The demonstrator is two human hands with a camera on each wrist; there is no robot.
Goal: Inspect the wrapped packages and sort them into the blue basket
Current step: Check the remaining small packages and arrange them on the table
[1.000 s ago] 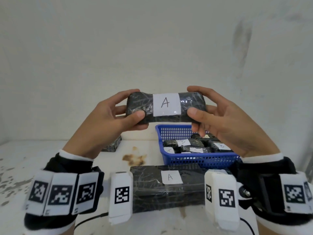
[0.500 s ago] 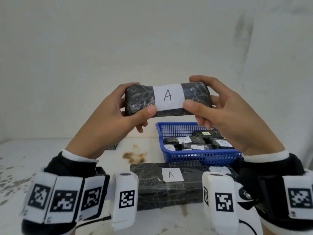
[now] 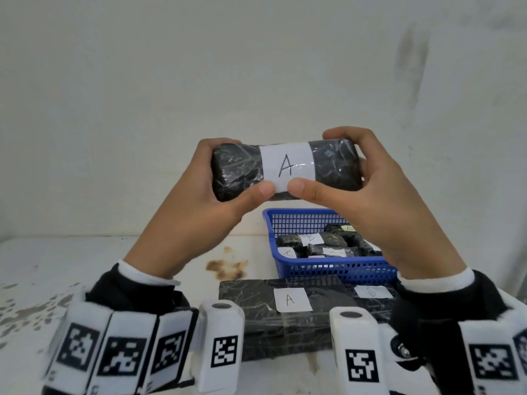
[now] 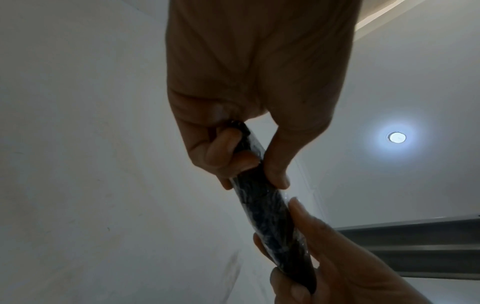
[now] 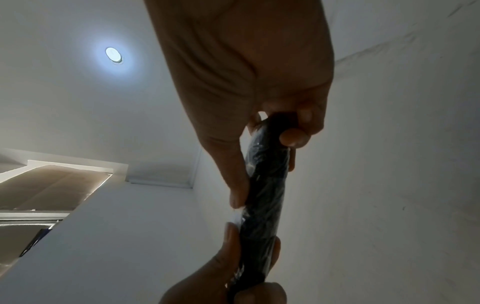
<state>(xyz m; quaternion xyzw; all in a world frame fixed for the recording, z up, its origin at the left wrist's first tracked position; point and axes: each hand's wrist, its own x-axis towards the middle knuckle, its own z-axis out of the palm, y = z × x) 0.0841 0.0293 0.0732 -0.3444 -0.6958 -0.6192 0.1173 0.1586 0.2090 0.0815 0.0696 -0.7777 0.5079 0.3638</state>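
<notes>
A black plastic-wrapped package point(image 3: 239, 169) with a white label marked A is held up in front of the wall, above the table. My left hand point(image 3: 205, 201) grips its left end and my right hand point(image 3: 368, 195) grips its right end, both thumbs meeting under the label. Both wrist views show the same package point(image 4: 265, 207) point(image 5: 265, 185) edge-on between the fingers of both hands. The blue basket point(image 3: 336, 269) stands on the table below my right hand, with several labelled packages point(image 3: 310, 240) inside it.
A large flat black wrapped block point(image 3: 256, 317) with labels A and B lies on the white table in front of the basket. A brown stain point(image 3: 228, 265) marks the tabletop left of the basket. The white wall stands close behind.
Both hands have lifted the package slightly higher. The thumbs have slid inward along its lower edge until they nearly touch under the label.
</notes>
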